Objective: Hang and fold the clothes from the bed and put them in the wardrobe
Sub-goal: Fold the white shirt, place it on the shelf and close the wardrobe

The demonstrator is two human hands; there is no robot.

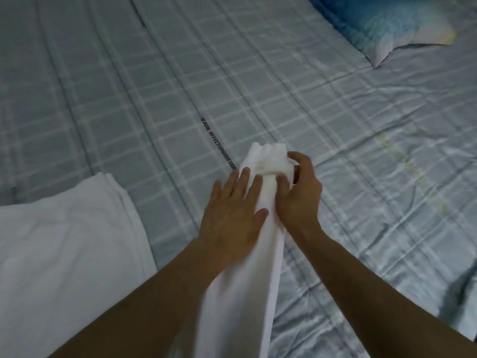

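- Two bare hands work one long white garment [247, 267] over the bed [284, 94].
- Soft, matte cloth, gathered into a narrow strip, runs from the bottom edge of the view up to a bunched, rippled end near the middle of the mattress.
- Left hand [232, 215] lies flat on the strip, fingers straight and slightly spread, thumb out to the right, pressing the cloth down.
- Right hand [299, 192] curls round the bunched end, thumb on the near side, fingertips hooked over the far side, gripping the folds.
- Both forearms are bare, reaching in from the lower corners; the two hands sit just beside each other.
- Sheet is pale blue-grey plaid with a slight sheen, creased and wrinkled on the right; a dark printed band with lettering runs diagonally, ending under the cloth.
- Second white pile [64, 241], smooth and folded with a rounded edge, rests at the left.
- Pillow [402, 29], blue patterned, sits top right, blurred.
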